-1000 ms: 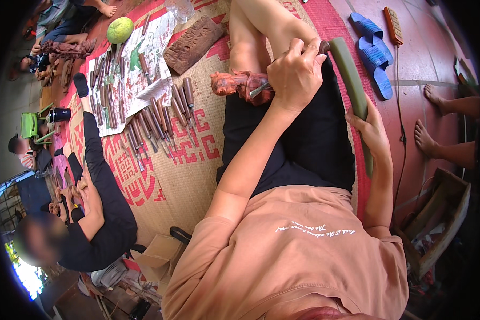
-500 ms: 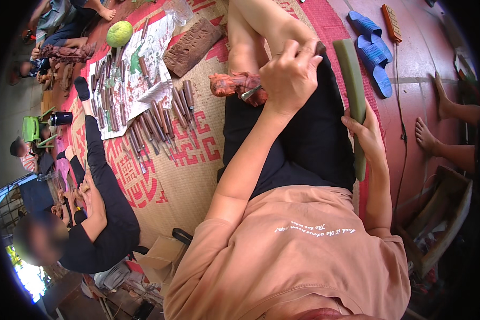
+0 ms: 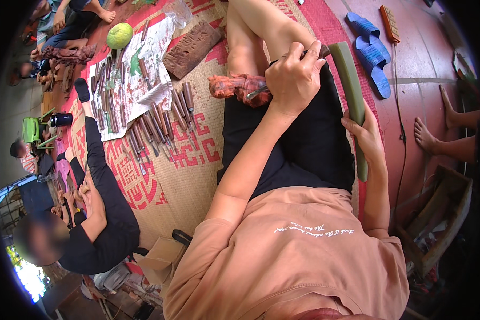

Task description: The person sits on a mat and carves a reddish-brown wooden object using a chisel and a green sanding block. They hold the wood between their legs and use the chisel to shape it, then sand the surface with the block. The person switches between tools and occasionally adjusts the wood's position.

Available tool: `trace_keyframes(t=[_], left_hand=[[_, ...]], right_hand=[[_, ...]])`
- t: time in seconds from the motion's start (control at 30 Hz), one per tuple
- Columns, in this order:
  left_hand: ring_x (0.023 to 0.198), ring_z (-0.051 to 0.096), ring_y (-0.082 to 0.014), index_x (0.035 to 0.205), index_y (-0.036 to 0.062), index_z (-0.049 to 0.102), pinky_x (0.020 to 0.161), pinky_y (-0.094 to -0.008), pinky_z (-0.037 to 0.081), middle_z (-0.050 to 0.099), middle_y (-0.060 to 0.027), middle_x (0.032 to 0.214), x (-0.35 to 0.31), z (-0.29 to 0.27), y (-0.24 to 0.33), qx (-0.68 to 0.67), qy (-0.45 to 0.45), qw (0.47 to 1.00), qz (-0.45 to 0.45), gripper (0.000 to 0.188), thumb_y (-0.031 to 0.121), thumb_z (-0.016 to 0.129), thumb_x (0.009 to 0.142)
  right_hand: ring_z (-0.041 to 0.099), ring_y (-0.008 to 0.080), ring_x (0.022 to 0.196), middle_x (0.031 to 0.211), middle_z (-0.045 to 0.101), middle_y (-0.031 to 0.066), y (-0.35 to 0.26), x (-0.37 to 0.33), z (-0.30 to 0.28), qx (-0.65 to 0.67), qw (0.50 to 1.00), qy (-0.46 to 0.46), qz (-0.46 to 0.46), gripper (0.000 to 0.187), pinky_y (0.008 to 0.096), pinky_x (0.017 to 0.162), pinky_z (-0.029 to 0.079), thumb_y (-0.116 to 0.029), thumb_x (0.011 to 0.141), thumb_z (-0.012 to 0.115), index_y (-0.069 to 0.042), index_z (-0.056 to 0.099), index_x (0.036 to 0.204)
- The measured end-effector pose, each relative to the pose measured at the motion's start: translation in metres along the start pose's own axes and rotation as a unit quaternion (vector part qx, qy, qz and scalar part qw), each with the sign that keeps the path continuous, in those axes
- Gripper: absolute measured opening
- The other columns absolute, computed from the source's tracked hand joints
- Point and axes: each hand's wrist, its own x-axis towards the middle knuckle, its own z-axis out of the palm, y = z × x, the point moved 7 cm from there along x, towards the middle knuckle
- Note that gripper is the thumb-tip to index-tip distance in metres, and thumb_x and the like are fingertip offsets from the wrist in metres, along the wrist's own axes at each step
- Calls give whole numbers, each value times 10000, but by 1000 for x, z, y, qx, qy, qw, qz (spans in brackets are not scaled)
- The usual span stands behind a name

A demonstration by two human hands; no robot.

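My left hand (image 3: 296,80) is closed around a carving chisel (image 3: 324,52). Its dark handle end sticks out past my knuckles, and its metal blade meets a reddish carved wooden figure (image 3: 226,86) that lies across my lap. Part of the figure is hidden behind my left hand. On the other side, my right hand (image 3: 361,128) grips a long, slightly curved green-grey bar (image 3: 351,80), held upright along my thigh. The bar's upper end is right beside the chisel's handle end; whether they touch I cannot tell.
Several chisels (image 3: 154,125) lie on the patterned mat (image 3: 197,176) and on a paint-stained sheet (image 3: 157,42), near a carved wooden block (image 3: 192,48) and a green round fruit (image 3: 119,35). Blue slippers (image 3: 372,58) and an orange power strip (image 3: 390,24) are at right. Other people sit at left.
The bar's upper end has swung slightly left toward the chisel. My left hand has shifted a little to the right, and the chisel's handle end shows more plainly.
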Motion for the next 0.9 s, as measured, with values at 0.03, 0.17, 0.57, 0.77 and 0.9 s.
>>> trace_keyframes(t=[0.03, 0.17, 0.57, 0.77, 0.9], left_hand=[[598, 627, -222, 1071, 177, 741, 516, -351, 486, 573, -18, 772, 0, 0, 0, 0, 0, 1000, 0, 303, 263, 762, 781], [594, 626, -221, 1070, 175, 741, 513, -348, 483, 570, -15, 765, 0, -1, 1, -6, 8, 1000, 1, 303, 261, 763, 781], [600, 633, -220, 1069, 193, 731, 514, -349, 492, 567, -12, 769, -2, 4, 1, 15, -1, 1000, 14, 316, 249, 769, 761], [595, 626, -217, 1068, 199, 724, 511, -350, 490, 558, -12, 768, -1, 4, -1, 17, -5, 1000, -2, 317, 248, 769, 758], [599, 626, -212, 1070, 195, 722, 507, -348, 486, 556, -12, 769, -1, 2, -2, 11, -4, 1000, -5, 312, 249, 764, 766]], right_hand=[[469, 60, 658, 829, 536, -26, -1, 0, 0, 3, 1000, 1, 0, 499, 219, 566, 388, 23, 830, 688, -44, 533, 1300], [470, 59, 657, 829, 534, -23, 1, 3, 0, 4, 1000, -2, -7, 506, 217, 564, 385, 26, 829, 689, -42, 531, 1305], [479, 60, 665, 844, 541, -19, 3, 5, 2, 0, 1000, -1, 0, 497, 217, 567, 389, 29, 827, 682, -52, 541, 1296], [487, 64, 675, 849, 547, -18, 2, 6, 1, 11, 1000, -1, 6, 499, 219, 580, 393, 32, 823, 680, -54, 542, 1295], [488, 65, 674, 848, 545, -18, 3, 7, 1, 2, 1000, 1, -2, 502, 222, 588, 394, 32, 821, 679, -54, 540, 1295]])
